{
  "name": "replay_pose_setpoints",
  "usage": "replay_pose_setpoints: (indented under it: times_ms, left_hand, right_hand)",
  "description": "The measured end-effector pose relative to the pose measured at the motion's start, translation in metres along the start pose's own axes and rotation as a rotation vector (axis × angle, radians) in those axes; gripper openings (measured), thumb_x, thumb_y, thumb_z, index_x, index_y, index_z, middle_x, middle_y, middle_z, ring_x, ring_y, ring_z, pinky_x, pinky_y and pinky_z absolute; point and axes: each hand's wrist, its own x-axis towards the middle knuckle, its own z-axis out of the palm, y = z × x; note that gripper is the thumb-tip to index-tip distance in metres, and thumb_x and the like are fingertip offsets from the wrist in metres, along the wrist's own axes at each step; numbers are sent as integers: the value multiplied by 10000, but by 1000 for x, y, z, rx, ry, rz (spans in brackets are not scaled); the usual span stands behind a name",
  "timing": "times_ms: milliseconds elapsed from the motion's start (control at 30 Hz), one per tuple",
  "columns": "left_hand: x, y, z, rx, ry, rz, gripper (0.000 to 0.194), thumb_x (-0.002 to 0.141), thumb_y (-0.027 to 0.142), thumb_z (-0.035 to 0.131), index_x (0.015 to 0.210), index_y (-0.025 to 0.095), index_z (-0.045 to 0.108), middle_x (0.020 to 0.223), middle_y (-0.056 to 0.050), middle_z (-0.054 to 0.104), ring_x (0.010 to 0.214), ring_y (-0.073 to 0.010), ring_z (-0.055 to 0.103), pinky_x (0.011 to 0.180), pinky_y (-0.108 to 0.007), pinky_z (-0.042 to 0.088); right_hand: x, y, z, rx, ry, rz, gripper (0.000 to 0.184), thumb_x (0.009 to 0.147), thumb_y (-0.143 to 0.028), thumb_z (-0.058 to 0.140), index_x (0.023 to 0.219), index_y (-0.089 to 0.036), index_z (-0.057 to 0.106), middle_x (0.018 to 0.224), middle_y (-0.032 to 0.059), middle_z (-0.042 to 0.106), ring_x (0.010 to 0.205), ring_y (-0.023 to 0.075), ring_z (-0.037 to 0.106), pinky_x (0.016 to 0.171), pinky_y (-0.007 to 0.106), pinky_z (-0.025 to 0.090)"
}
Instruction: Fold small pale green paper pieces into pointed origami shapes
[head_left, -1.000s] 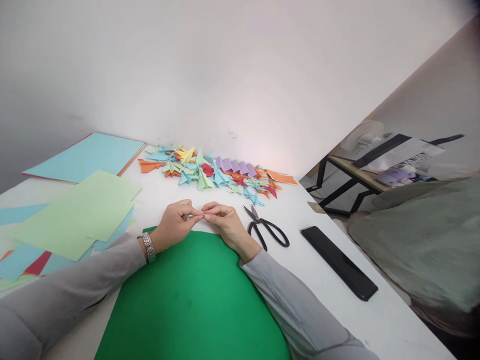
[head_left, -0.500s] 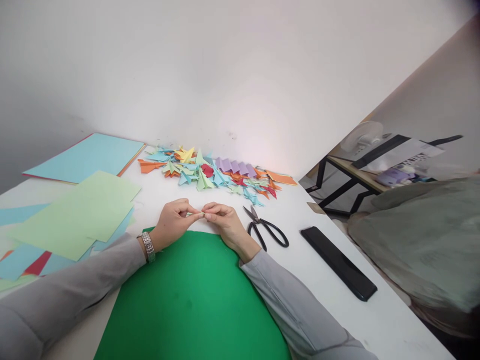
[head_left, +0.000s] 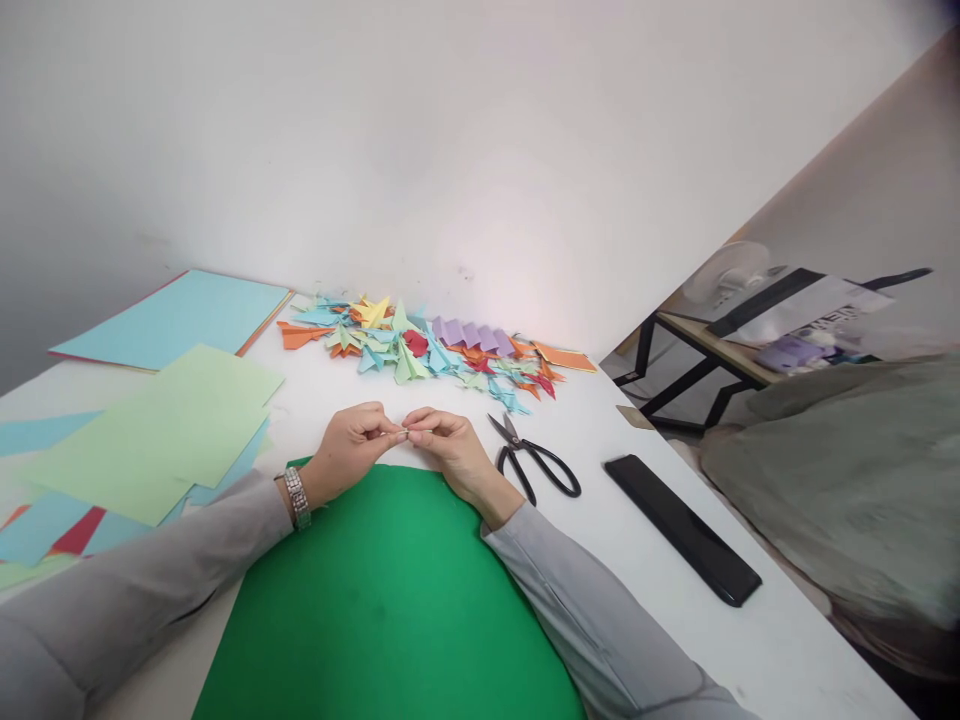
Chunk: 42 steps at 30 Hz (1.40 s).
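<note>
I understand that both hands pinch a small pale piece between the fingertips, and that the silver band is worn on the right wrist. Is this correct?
Not entirely. The silver band is on the wrist of the left hand, not the right hand; the head view shows this. Both hands do pinch a small pale piece.
</note>
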Motion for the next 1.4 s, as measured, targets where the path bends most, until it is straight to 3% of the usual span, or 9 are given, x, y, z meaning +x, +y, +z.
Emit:
replay_pose_setpoints:
  times_ms: [233,533,700,900,1033,1167,1400]
  left_hand:
    - [-1,0,1,-12,-15,25,188,765,243,616,599,169,660,497,44,416,471,-76,398,456,-207,306]
    - [-1,-1,2,-2,95,17,102,742,226,654,672,167,698,513,29,484,473,-80,420,456,-216,331]
    - [-1,2,1,41,123,58,80,760,181,633,707,170,693,518,38,478,467,-69,406,452,-202,331]
    - [-4,-1,3,64,143,151,73,751,158,639,775,178,705,577,38,447,476,-64,394,442,-196,323]
    - [-3,-3,4,137,155,164,55,717,198,687,765,189,712,627,18,457,562,-93,447,490,-218,363]
    - [-1,-4,4,94,145,199,69,730,208,680,791,189,708,779,-36,544,762,-147,549,669,-282,470]
    - [-2,-5,5,45,131,171,92,740,185,662,825,179,698,836,-54,580,811,-156,579,726,-294,491]
  right_hand:
    - [0,-1,1,22,-30,10,95,576,-263,797,600,-242,707,755,-7,656,733,141,565,772,315,419]
    - [3,2,-3,106,81,77,106,555,-250,798,637,-242,733,813,3,674,689,129,555,622,265,423]
    - [2,3,-3,73,81,66,106,593,-249,777,694,-249,743,870,11,670,742,139,560,671,276,437]
    - [0,5,0,-72,6,-54,132,604,-233,771,729,-267,745,948,18,622,918,175,553,789,307,430]
    - [0,5,2,-113,-12,-70,95,610,-236,770,695,-269,745,827,4,589,799,147,543,712,288,417]
    - [0,3,2,-141,12,-78,47,637,-234,752,678,-255,742,646,-23,554,640,112,476,637,268,380]
    - [-1,3,2,-20,30,13,141,596,-231,778,721,-211,715,707,-8,651,626,115,545,632,265,424]
